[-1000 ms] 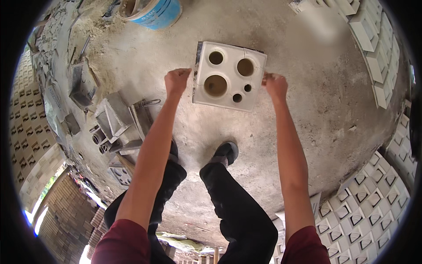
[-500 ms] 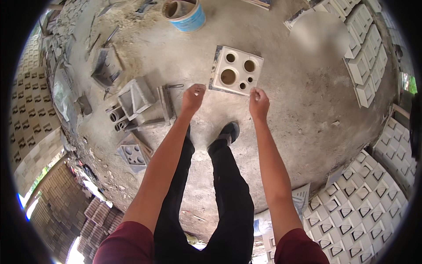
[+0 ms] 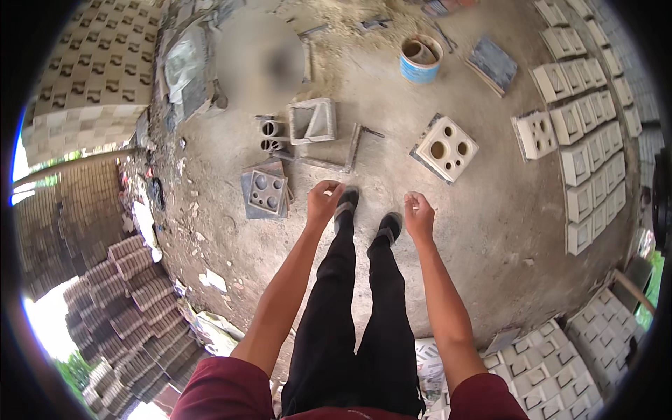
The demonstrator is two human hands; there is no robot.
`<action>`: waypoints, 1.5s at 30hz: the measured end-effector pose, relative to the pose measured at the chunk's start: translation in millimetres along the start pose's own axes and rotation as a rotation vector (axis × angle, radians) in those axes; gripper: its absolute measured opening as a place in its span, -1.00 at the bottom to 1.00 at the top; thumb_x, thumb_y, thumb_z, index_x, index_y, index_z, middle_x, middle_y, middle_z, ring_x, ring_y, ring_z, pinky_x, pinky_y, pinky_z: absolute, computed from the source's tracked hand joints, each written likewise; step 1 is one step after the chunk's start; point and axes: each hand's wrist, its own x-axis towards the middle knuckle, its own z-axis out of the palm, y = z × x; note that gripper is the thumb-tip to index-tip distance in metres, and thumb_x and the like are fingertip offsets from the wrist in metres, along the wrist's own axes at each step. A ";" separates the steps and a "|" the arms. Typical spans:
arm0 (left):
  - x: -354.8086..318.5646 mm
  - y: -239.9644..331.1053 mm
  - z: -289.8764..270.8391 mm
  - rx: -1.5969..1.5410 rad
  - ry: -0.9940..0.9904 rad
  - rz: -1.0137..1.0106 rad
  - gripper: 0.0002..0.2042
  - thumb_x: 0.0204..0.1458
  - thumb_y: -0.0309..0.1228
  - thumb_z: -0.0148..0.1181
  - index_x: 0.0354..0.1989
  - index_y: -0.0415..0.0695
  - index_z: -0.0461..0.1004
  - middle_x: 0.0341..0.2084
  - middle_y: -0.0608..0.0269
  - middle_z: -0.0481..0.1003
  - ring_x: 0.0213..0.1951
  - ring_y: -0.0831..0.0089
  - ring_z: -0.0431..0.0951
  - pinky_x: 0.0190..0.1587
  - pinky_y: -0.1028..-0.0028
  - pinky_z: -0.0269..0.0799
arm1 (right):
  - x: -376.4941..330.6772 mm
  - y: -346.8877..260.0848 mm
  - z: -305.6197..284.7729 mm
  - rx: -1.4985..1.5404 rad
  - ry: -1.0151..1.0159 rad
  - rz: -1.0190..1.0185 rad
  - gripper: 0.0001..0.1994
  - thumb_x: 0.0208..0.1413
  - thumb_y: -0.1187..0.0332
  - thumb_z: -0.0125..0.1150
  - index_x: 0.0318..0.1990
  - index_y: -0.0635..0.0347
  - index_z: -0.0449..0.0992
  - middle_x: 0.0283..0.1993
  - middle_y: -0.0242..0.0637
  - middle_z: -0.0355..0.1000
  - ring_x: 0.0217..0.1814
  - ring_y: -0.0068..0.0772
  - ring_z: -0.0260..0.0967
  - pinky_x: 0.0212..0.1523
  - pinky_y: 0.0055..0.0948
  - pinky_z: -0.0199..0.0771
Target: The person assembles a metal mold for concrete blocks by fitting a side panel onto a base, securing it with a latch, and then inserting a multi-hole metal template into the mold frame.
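Observation:
My left hand (image 3: 324, 203) is raised in front of me above my foot, its fingers curled together with nothing seen in them. My right hand (image 3: 420, 217) hovers level with it, fingers bent in toward the thumb, also with nothing visible in the grip. Both hands are apart from every object. Beyond my right hand, a pale cast block (image 3: 458, 133) with several round holes of different sizes lies on a dark base plate (image 3: 423, 152). Past my left hand lies an L-shaped metal mould frame (image 3: 353, 150) with a thin handle.
On the left are a box mould (image 3: 322, 120), short pipe pieces (image 3: 270, 129) and a holed plate (image 3: 268, 191) on boards. Farther off stand a blue-banded bucket (image 3: 420, 70) and dark boards (image 3: 492, 64). Rows of pale blocks (image 3: 578, 171) line the right; stacked bricks (image 3: 126, 280) rise left.
My view has swung left and back, so the holed block appears farther away and to the right. Both hands stay raised and curled, now farther from the block.

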 end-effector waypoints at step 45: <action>82.1 22.7 -752.3 -0.109 -0.025 0.326 -0.81 0.05 -0.35 0.25 -0.32 -0.26 0.56 -0.47 0.28 0.57 -0.35 0.60 0.50 -0.28 0.52 0.40 | -206.7 -510.2 386.4 0.077 0.231 -0.088 -0.73 0.14 0.28 0.18 -0.22 0.40 0.53 -0.37 -0.12 0.56 -0.32 -0.39 0.54 -0.27 -0.42 0.49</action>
